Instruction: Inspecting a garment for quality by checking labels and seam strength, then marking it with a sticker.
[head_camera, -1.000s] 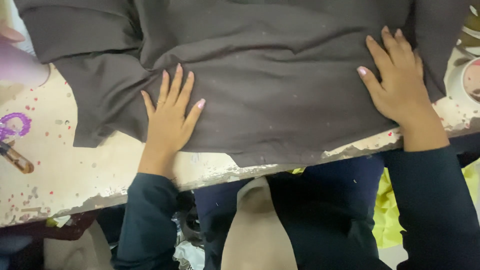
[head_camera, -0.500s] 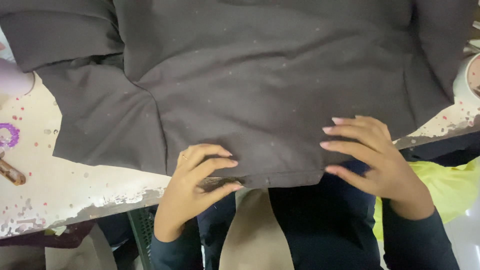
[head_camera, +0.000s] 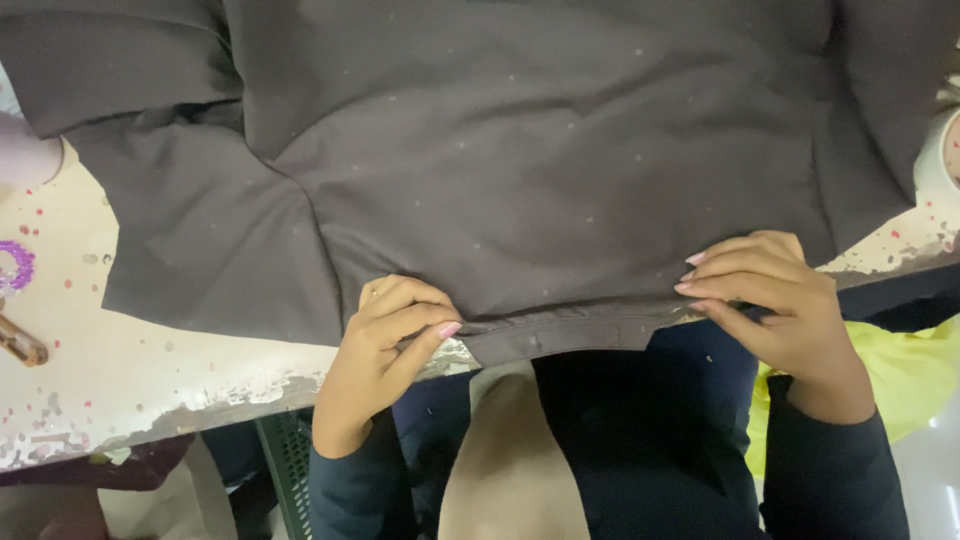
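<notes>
Nearest to me, my left hand (head_camera: 385, 340) curls at the desk's near edge, its grip clenched on the bottom hem (head_camera: 560, 335) of the dark grey-brown cotton garment (head_camera: 520, 170), thumb and fingers pinching the fold where the cloth hangs just over the edge. My right hand (head_camera: 775, 300) sits at the same depth toward the other end of the hem, its grip also grasping the hem, fingertips on top and thumb tucked under. The stretch of hem between my two hands runs nearly straight and lies folded over, showing a narrow stitched band.

Past my hands, the garment lies spread flat over the worn white desk (head_camera: 150, 370) with chipped paint and small red speckles. It covers most of the surface ahead of me, flecked with tiny pale lint spots. One sleeve (head_camera: 190, 240) fans out on my left side, lying flat on the desk; the cloth on my right side reaches toward the desk's far right edge.

On the bare desk well left of the sleeve lie a small purple beaded ring (head_camera: 18, 265) and a brown stick-shaped object (head_camera: 20, 342), only partly in view. Further off on the left a pale lilac rounded object (head_camera: 25, 155) touches the cloth's edge.
</notes>
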